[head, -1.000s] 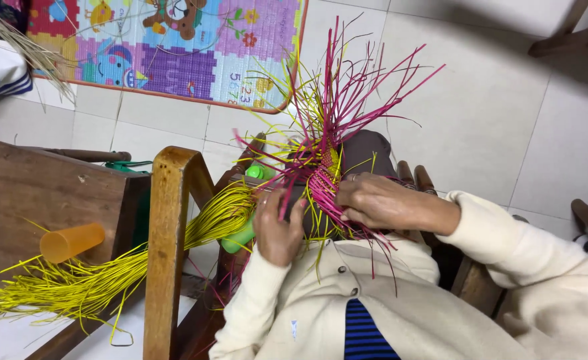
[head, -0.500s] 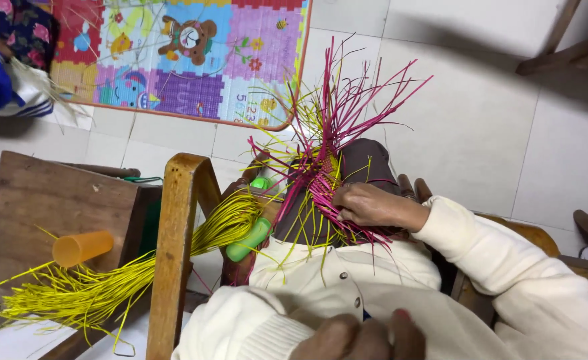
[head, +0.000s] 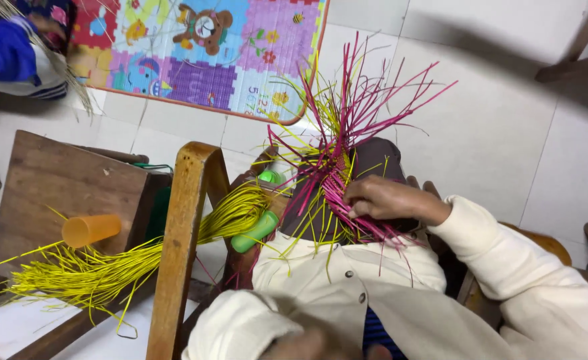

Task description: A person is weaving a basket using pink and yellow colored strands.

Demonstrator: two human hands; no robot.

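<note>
On pink strips (head: 347, 193), right hand (head: 384, 199) palm-down.

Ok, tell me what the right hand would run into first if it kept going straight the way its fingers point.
The right hand points leftward, its fingertips already on the pink strands of the woven piece. Past those, likely the yellow strands and green handle, though depth is unclear.

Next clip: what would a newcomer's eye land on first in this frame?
First, the fan of magenta strips with a few yellow ones, spraying upward at centre, where the right hand presses on the woven part in the lap. Next, the bundle of yellow strips trailing left past a wooden chair back, beside an orange cup. A colourful play mat lies on the floor at the top.
</note>
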